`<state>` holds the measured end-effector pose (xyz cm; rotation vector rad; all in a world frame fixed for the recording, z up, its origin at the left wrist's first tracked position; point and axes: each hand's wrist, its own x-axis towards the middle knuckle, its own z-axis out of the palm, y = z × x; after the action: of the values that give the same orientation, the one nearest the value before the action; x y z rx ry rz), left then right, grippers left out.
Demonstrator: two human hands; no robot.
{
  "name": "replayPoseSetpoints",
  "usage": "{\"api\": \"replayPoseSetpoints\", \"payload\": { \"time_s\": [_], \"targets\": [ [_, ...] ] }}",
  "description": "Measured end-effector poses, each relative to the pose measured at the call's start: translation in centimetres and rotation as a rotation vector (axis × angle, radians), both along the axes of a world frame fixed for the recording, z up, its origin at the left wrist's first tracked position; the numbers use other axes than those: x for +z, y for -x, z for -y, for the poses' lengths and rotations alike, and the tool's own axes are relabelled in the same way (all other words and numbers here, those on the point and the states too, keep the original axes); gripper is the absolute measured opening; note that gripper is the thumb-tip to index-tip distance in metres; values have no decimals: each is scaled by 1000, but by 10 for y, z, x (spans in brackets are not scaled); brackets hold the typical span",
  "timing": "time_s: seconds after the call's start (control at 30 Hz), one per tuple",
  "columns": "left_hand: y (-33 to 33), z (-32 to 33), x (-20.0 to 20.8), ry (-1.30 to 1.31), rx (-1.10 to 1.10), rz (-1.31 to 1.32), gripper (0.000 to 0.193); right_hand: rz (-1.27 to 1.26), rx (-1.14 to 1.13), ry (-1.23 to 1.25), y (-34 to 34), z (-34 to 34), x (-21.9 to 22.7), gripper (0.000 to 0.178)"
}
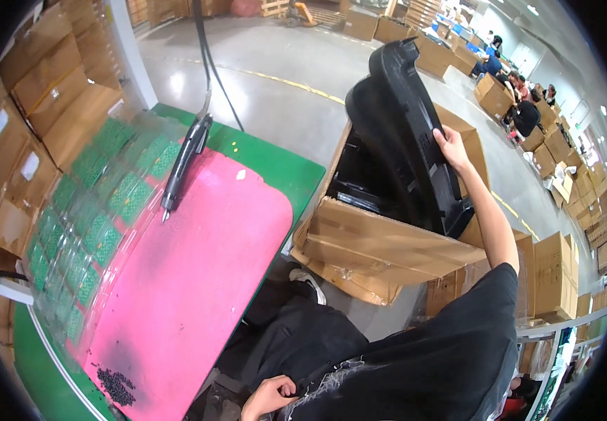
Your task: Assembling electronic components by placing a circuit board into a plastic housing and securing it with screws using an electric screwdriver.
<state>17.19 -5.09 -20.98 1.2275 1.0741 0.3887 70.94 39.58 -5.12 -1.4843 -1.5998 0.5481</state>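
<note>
My right hand grips the edge of a large black plastic housing, a long curved shell. The housing stands tilted over an open cardboard box, its lower end inside the box. More black plastic parts lie in there. Low in front of me, beside my black shirt, my left hand has its fingers curled; whether anything is in them is hidden. To the left, a black electric screwdriver hangs from a cord with its tip just over a pink mat.
Clear plastic trays of green circuit boards cover the left side of the green workbench. A pile of small black screws lies on the mat's near end. Stacked cartons stand left, more boxes right. Several people sit far right.
</note>
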Motion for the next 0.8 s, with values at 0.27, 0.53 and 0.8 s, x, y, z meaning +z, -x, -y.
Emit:
{"api": "replayPoseSetpoints", "payload": {
  "time_s": [0.27, 0.53, 0.8],
  "targets": [
    [-6, -1, 9, -119, 35, 19, 21, -215, -60, -23, 28, -22, 52, 32],
    [12, 2, 69, -319, -75, -170, 20, -549, 371, 252, 230, 66, 137, 26],
    [97, -60, 230, -1179, 485, -289, 15, -435, 698, 922, 345, 152, 54, 41]
  ]
}}
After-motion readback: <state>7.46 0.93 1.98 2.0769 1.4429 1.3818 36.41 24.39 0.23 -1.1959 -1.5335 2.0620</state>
